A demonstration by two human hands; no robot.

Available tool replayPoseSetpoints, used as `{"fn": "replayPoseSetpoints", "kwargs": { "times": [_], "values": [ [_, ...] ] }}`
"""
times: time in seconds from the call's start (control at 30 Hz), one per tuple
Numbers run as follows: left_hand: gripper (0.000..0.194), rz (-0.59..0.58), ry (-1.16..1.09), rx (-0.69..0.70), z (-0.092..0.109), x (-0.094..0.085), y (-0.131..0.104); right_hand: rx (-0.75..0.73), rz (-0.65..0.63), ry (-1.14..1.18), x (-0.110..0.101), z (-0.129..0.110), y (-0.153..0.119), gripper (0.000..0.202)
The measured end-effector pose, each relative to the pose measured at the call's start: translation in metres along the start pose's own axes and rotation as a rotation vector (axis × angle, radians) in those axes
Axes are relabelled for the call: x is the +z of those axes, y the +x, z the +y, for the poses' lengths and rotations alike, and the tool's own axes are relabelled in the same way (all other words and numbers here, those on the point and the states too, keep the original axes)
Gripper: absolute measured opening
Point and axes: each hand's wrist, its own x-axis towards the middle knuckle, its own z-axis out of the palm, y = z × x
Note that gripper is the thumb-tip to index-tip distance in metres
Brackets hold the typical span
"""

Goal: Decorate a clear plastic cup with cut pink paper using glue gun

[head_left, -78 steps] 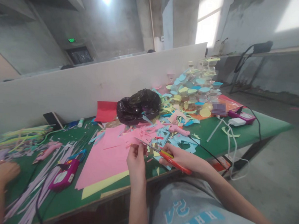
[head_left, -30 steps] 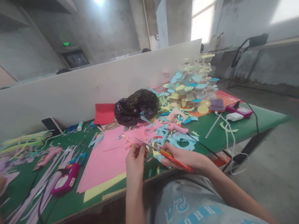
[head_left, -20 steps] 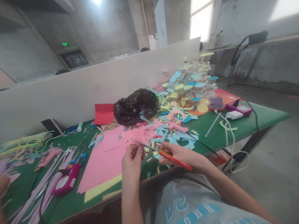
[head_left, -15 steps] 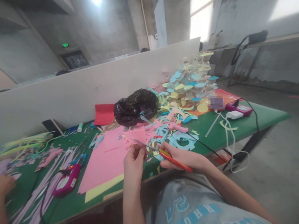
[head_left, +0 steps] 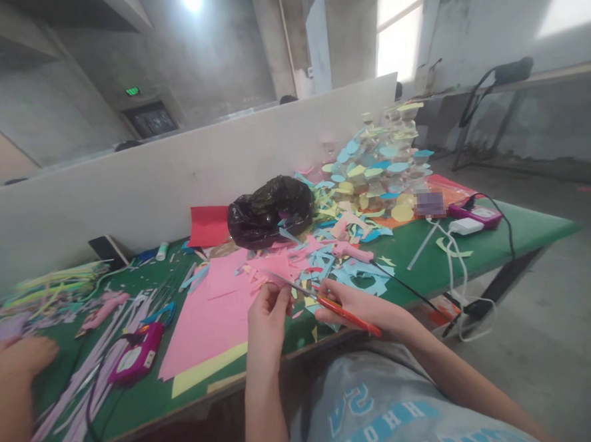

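Note:
Orange-handled scissors [head_left: 348,314] are gripped in my right hand [head_left: 351,304], their blades pointing left toward my other hand. My left hand [head_left: 268,316] is pinched at the blade tips, over the table's front edge. It seems to hold a small piece of pink paper, mostly hidden by the fingers and hard to tell from the pink behind. Left of my hands lie pink sheets [head_left: 206,326] with a yellow sheet [head_left: 204,371] under them. Blue, yellow and pink paper scraps [head_left: 361,273] surround a pink glue gun [head_left: 352,251] beyond the scissors.
A black plastic bag [head_left: 269,212] and a stack of clear cups with paper discs [head_left: 382,162] stand by the white partition [head_left: 123,191]. Another person's hand [head_left: 31,357] is at far left, near paper strips and a magenta device [head_left: 137,354]. White cables [head_left: 463,291] hang at right.
The scissors' handles have closed together in my right hand. The other person's hand at far left has moved right, further into view. The view has shifted slightly.

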Motion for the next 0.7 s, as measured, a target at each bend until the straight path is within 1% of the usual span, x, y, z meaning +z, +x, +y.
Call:
{"fn": "replayPoseSetpoints", "kwargs": {
  "times": [0.13, 0.23, 0.3, 0.47, 0.6, 0.7],
  "values": [
    [0.03, -0.025, 0.013, -0.005, -0.0003, 0.0013, 0.0001, -0.011, 0.002, -0.018, 0.0031, -0.0017, -0.0008, 0.045],
    [0.03, -0.015, 0.022, 0.008, -0.0007, 0.0024, -0.0001, 0.017, 0.031, 0.052, 0.0055, 0.0019, 0.0025, 0.048],
    [0.032, -0.011, 0.02, 0.002, -0.0005, 0.0028, -0.0003, 0.01, 0.046, 0.081, 0.0065, 0.005, 0.0052, 0.049],
    [0.036, -0.008, 0.021, 0.003, 0.003, 0.0035, -0.0009, -0.018, 0.038, 0.066, 0.0069, 0.0078, 0.0056, 0.048],
    [0.033, -0.03, 0.0, -0.018, 0.0071, 0.0049, -0.0024, -0.052, 0.042, -0.001, 0.0072, 0.0053, 0.0024, 0.05],
    [0.031, -0.031, -0.001, -0.014, 0.0073, 0.0056, -0.0034, -0.023, 0.035, 0.038, 0.0083, 0.0042, 0.0027, 0.05]
  ]
}}
